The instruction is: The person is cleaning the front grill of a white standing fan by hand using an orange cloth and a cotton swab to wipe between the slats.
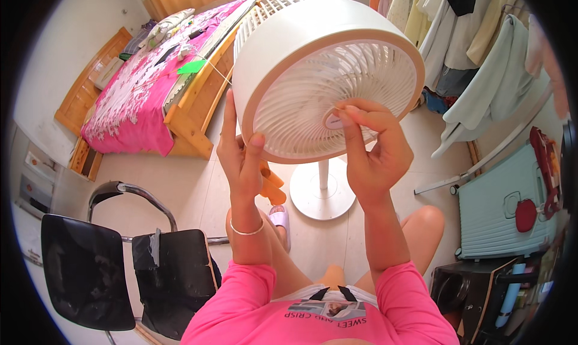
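A white pedestal fan [313, 56] stands in front of me, its round head tilted toward me on a thin pole above a round white base [322, 194]. My left hand [241, 152] grips the lower left rim of the fan head, thumb on the front edge. My right hand [373, 140] pinches at the centre of the front grille [313, 104], fingertips together on the hub. An orange object [272, 185] shows partly behind my left wrist. I sit with bare knees below, wearing a pink shirt.
A black chair [120, 267] with a metal frame stands at lower left. A wooden bed [162, 74] with pink bedding lies at the back left. Clothes [475, 38] hang at the right, above a pale green suitcase [500, 206]. A slipper [280, 215] lies on the tiled floor.
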`<state>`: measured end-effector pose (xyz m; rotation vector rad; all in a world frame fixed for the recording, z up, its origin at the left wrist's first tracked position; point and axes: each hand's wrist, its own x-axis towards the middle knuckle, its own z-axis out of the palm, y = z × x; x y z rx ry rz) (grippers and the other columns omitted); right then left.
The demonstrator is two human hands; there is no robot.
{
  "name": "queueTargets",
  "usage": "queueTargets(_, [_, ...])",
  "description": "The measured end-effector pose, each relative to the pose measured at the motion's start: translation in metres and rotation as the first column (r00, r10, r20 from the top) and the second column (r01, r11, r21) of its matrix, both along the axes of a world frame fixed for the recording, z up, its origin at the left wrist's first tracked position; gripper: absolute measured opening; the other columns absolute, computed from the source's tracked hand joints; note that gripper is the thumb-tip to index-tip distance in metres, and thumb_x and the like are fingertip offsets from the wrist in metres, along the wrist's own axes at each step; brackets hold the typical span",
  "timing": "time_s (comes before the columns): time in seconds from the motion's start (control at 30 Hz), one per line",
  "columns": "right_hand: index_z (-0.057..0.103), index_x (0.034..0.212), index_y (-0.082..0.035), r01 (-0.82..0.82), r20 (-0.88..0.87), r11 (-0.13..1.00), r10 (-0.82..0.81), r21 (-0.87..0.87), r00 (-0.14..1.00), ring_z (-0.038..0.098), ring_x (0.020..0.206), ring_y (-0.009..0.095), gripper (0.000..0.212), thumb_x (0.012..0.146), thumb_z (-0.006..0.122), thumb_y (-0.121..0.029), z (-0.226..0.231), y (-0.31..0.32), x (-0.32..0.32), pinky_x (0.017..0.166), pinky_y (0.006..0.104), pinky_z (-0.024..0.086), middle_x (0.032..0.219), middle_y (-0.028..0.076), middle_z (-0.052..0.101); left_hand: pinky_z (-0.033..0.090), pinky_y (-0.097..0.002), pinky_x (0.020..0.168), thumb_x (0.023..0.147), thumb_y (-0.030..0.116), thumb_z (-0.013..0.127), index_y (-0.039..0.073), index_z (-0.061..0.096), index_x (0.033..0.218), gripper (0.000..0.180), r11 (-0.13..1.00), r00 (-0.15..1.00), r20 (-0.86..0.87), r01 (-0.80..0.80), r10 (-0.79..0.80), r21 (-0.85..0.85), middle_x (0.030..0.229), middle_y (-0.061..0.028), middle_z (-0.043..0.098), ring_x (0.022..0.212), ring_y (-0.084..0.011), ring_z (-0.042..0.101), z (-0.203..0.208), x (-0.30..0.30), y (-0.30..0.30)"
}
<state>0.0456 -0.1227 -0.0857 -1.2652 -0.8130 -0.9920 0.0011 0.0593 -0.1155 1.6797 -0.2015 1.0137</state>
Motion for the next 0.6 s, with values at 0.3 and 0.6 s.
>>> queueTargets(0.3, [0.067, 0.093, 0.0, -0.084, -0.06, 0.995, 0.086, 0.045, 0.994, 0.071, 0.084, 0.021, 0.022, 0.076, 0.071, 0.013, -0.002, 0.006, 0.003, 0.071, 0.0268, 0.056, 0.093, 0.012, 0.073, 0.041, -0.0188, 0.055, 0.095, 0.035, 0.061, -0.003, 0.029, 0.154, 0.077, 1.0, 1.0, 0.03, 0.001, -0.002, 0.015, 0.111, -0.0147, 0.071, 0.068, -0.0061, 0.06, 0.002, -0.002, 0.001])
queueTargets(0.6, [0.067, 0.096, 0.001, -0.119, -0.02, 0.993, 0.119, -0.001, 0.993, 0.071, 0.083, 0.018, 0.015, 0.084, 0.068, 0.011, -0.002, 0.005, -0.002, 0.074, 0.0268, 0.057, 0.095, 0.012, 0.073, 0.051, -0.0278, 0.085, 0.097, 0.033, 0.059, -0.004, 0.027, 0.154, 0.075, 1.0, 1.0, -0.031, 0.005, -0.005, -0.01, 0.13, -0.0191, 0.062, 0.106, -0.0182, 0.064, -0.004, -0.005, 0.006])
